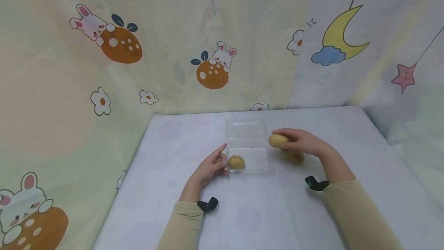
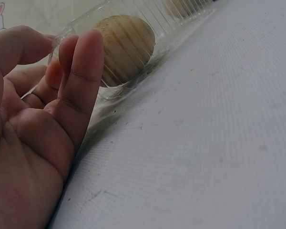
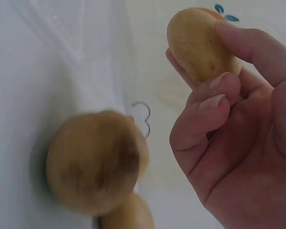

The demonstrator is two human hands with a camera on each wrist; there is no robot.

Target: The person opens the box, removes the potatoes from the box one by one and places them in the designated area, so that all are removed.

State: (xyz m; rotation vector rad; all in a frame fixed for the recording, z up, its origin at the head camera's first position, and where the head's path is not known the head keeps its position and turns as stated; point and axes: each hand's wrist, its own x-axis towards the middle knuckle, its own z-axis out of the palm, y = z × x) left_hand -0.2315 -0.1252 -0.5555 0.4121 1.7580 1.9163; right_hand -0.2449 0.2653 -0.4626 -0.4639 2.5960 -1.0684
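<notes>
A clear plastic clamshell box [image 1: 254,161] lies on the table with its lid [image 1: 245,128] folded back behind it. One potato [image 1: 236,162] sits at the left end of its base; the left wrist view shows this potato [image 2: 126,47] through the ribbed wall. My left hand [image 1: 211,169] pinches the box's left edge, index finger extended along it. To the right of the box, my right hand [image 1: 301,142] holds a smooth, pale potato [image 3: 200,45] between thumb and fingers. Below that hand more potatoes [image 1: 296,157] rest on the table, one with a dark patch [image 3: 95,162].
A white cloth [image 1: 249,219] covers the table. Behind it and along both sides hangs a printed curtain [image 1: 166,49] with rabbits, flowers and a moon. Dark wrist-camera mounts [image 1: 208,204] sit at both cuffs.
</notes>
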